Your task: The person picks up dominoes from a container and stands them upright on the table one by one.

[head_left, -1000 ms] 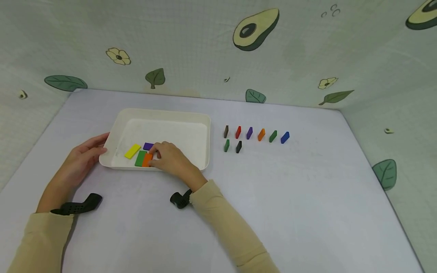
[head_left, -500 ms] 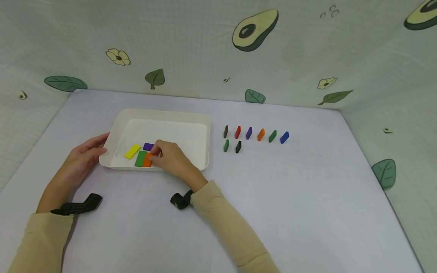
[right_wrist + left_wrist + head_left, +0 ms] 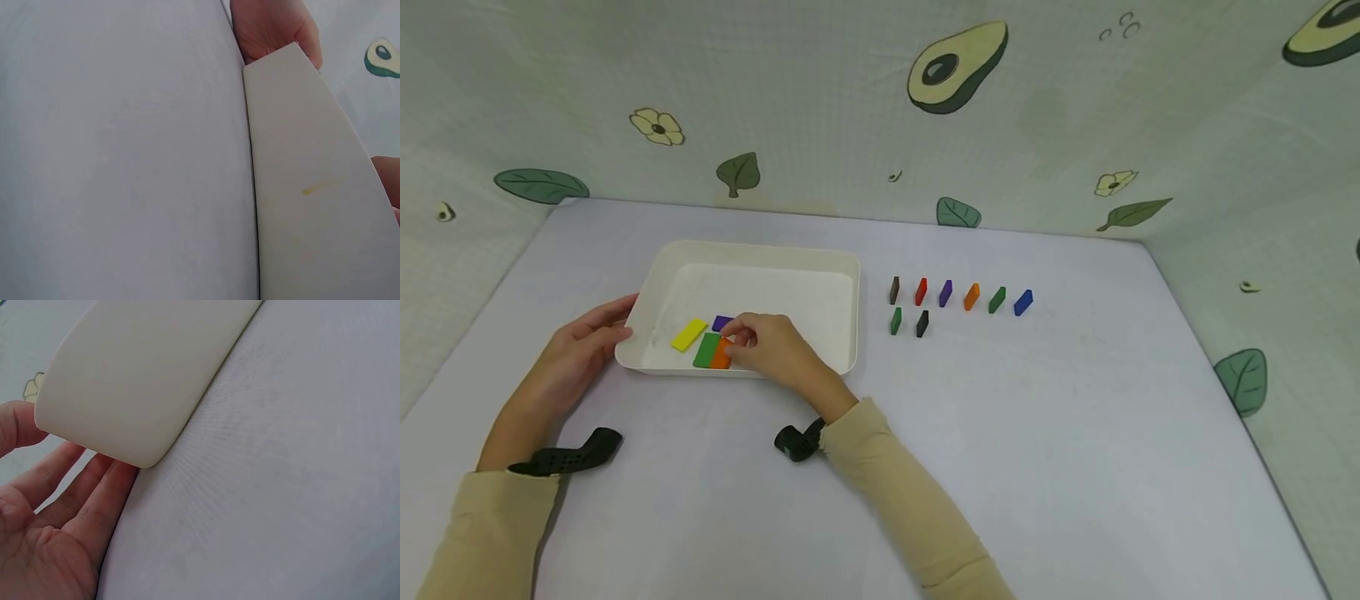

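Note:
Inside the white tray (image 3: 797, 257), several flat dominoes lie near the front left: a yellow domino (image 3: 689, 334), a green domino (image 3: 707, 350), a purple domino (image 3: 721, 322) and an orange domino (image 3: 721, 353). The orange one lies flush along the right side of the green one. My right hand (image 3: 771, 346) reaches over the tray's front wall, with thumb and index finger at the orange domino's right side; its other fingers are curled. At the tray's left end, my left hand (image 3: 580, 346) rests long fingers (image 3: 103, 494) against the outer wall, with the thumb at the rim.
To the tray's right, small dominoes stand upright in two rows on the white table (image 3: 1075, 433). The back row includes a red domino (image 3: 921, 292) and a blue domino (image 3: 1023, 302); the front row has a green domino (image 3: 896, 321) and a black domino (image 3: 922, 323).
My right index finger draws back slightly, then comes down again at the orange domino's upper edge. The left hand and the tray keep their places.

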Tool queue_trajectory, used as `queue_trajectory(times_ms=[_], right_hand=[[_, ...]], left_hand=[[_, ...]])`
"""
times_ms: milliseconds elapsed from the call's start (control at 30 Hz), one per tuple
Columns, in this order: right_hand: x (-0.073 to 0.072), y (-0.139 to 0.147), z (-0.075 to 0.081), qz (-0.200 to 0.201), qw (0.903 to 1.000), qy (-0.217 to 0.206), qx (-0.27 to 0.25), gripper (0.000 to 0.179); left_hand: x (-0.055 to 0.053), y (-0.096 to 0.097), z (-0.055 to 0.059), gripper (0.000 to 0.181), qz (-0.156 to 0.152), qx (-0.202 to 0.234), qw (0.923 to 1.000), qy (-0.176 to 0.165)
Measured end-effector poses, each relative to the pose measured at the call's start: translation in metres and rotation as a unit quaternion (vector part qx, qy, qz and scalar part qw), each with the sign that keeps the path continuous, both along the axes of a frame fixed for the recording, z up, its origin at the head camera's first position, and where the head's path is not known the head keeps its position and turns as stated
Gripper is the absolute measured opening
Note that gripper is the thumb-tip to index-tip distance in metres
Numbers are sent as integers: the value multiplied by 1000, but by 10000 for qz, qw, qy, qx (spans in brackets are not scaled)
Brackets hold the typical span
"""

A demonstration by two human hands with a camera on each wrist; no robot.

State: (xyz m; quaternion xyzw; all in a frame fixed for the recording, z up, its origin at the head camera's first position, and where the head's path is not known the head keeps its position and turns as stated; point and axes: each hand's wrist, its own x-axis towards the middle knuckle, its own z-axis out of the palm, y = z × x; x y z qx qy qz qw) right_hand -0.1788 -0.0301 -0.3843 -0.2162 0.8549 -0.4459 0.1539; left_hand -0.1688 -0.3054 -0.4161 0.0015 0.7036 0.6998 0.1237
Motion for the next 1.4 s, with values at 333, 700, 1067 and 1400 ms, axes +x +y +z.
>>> queue_trajectory(times_ms=[333, 700, 1067, 1400], right_hand=[[-1, 4, 4, 11, 9999, -108, -69, 20], [-8, 24, 20, -333, 9991, 237, -59, 21], [-7, 49, 54, -517, 9964, 673, 74, 23], [-1, 71, 75, -711, 9948, 692, 208, 22]], left_hand=[[0, -1, 1, 51, 3, -70, 10000, -15], [1, -1, 1, 49, 17, 65, 10000, 24], [0, -2, 0, 48, 23, 67, 10000, 14], [0, -2, 0, 50, 3, -96, 10000, -23]])
